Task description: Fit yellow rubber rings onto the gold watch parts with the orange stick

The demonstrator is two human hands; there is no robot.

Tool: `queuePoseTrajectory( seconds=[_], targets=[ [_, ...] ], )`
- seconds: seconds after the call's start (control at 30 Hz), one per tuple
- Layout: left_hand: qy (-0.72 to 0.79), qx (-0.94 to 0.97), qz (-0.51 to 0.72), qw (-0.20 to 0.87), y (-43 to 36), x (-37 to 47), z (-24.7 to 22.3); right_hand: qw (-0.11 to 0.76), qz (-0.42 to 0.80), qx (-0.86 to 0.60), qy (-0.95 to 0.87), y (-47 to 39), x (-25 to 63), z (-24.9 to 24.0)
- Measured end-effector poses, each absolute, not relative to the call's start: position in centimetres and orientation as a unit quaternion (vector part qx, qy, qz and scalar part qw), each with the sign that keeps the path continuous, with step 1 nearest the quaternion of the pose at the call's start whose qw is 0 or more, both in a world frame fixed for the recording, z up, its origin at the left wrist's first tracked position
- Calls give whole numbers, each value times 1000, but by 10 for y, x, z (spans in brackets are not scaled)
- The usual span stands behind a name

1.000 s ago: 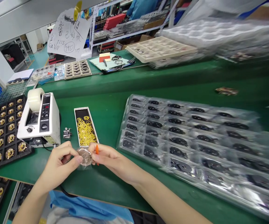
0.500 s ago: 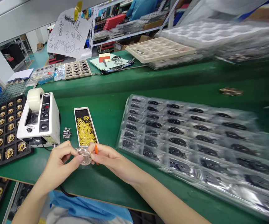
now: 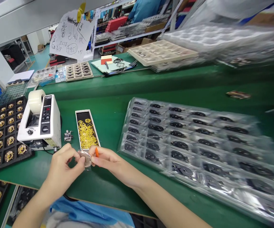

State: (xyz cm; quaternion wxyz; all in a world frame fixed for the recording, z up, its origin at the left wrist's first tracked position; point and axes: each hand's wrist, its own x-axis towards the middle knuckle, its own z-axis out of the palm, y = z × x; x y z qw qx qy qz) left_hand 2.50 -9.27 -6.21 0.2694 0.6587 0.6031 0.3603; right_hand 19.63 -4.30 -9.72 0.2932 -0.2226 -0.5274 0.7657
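Observation:
Between my two hands is a round, shiny, see-through piece (image 3: 87,159) with a pinkish-brown tint; its exact kind cannot be made out. My left hand (image 3: 64,166) pinches its left edge with thumb and forefinger. At its right edge, my right hand (image 3: 109,159) grips it the same way. A slim orange thing (image 3: 96,152) sticks up among the right fingers, mostly hidden. A bit of clear film seems to hang below the round piece. Just beyond my fingers lies a white box (image 3: 95,128) holding many yellow rings (image 3: 87,133).
At left stand a tape dispenser (image 3: 52,117), a small metal counter (image 3: 68,136) and a black tray (image 3: 3,152) of gold-coloured round parts. Stacked clear trays (image 3: 165,142) with black parts cover the right. A beige tray (image 3: 163,52) rests on the back ledge.
The round piece has turned and looks narrower, tilted more edge-on. Both hands have shifted only slightly, still pinching it.

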Motion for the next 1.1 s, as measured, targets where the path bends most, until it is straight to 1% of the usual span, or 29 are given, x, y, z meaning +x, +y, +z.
queuePoseTrajectory(
  seconds=[0.17, 0.27, 0.37, 0.47, 0.6, 0.67, 0.73, 0.77, 0.8, 0.87, 0.9, 0.93, 0.97, 1.0, 1.03, 1.07, 1.1],
  targets=[
    [665, 661, 317, 138, -97, 12, -56, 316, 750, -244, -528, -42, 196, -99],
    [636, 659, 390, 97, -100, 4, -53, 311, 755, -247, -522, -43, 195, -101],
    [539, 704, 445, 124, -101, 10, -59, 298, 771, -232, -513, -47, 192, -101],
    [457, 756, 436, 172, -99, 20, -70, 282, 805, -220, -473, -54, 188, -102],
    [378, 794, 438, 186, -100, 19, -81, 255, 844, -227, -413, -68, 182, -107],
    [343, 794, 453, 217, -107, 15, -83, 234, 860, -222, -397, -77, 179, -110],
    [338, 779, 468, 245, -116, 7, -85, 224, 870, -192, -395, -81, 180, -111],
    [357, 768, 476, 236, -122, 0, -87, 227, 868, -176, -404, -80, 182, -111],
    [392, 754, 485, 206, -127, -10, -89, 235, 858, -170, -424, -75, 186, -110],
    [509, 699, 493, 93, -137, -43, -93, 262, 795, -192, -512, -52, 197, -106],
    [580, 655, 485, 19, -142, -65, -94, 271, 735, -225, -580, -34, 204, -104],
    [657, 590, 466, -48, -147, -90, -94, 277, 643, -255, -667, -13, 209, -102],
    [732, 522, 428, -95, -152, -117, -94, 264, 522, -287, -759, 10, 214, -100],
    [799, 466, 359, -124, -156, -144, -93, 238, 379, -325, -833, 34, 217, -99],
    [861, 423, 254, -128, -160, -170, -92, 188, 226, -382, -876, 57, 218, -98],
    [898, 399, 149, -113, -164, -194, -91, 170, 166, -421, -875, 79, 218, -98],
    [904, 397, 126, -97, -167, -214, -90, 162, 130, -448, -869, 98, 216, -99]
  ],
)
